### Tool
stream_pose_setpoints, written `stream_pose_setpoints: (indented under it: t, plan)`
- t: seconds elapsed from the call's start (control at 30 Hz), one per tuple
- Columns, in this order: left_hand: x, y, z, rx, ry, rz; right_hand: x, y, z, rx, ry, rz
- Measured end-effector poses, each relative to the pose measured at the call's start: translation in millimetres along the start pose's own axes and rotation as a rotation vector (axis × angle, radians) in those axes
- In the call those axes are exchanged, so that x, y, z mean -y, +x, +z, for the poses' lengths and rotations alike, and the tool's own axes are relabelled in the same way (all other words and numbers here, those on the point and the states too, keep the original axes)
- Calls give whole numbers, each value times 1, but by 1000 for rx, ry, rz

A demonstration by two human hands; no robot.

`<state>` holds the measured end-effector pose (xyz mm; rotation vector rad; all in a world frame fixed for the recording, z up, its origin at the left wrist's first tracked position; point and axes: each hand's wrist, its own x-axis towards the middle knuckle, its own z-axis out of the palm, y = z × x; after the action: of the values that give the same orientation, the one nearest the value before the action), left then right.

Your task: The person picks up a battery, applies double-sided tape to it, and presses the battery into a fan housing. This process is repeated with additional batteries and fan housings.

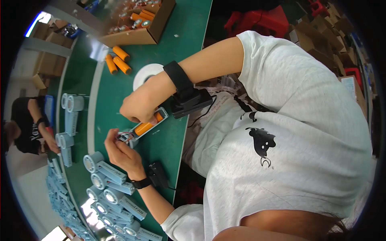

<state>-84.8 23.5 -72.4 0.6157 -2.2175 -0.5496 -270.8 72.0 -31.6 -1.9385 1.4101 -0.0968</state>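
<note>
My left hand (125, 157) is closed around the head end of an opened light-blue handheld fan (164, 113); thin wires show by its fingers. In the fan's trough-like handle lies an orange cylindrical battery (143, 128). Bent over the handle, my right hand (140, 105) has its fingers curled, with the thumb and fingertips against the battery's upper part. Part of the fan's head is hidden by my left fingers. Both wrists wear black bands, with a black box (191, 103) on the right one and another black box (158, 174) by the left.
Several assembled fans (120, 197) crowd the green table (161, 150) beside my left forearm. Loose orange batteries (121, 64) lie beyond my right hand, near a white tape roll (141, 72) and a cardboard box (140, 37) of batteries. Across the table, another person's hand (51, 143) is beside more fans.
</note>
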Motion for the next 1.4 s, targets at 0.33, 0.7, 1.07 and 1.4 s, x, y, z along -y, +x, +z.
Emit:
stream_pose_setpoints:
  t: [0.33, 0.7, 1.07, 1.4]
  plan:
    - [-2, 132, -76, 184, -141, 20, 10, 9, -60, -433, 243, -199]
    - [302, 220, -153, 586, 917, -375, -141, 170, -187, -917, -20, 307]
    - [233, 187, -147, 339, 692, -433, -67, 264, -151, -940, -723, -370]
    - [-43, 14, -68, 214, 356, -558, -33, 225, -104, -530, -1102, -663]
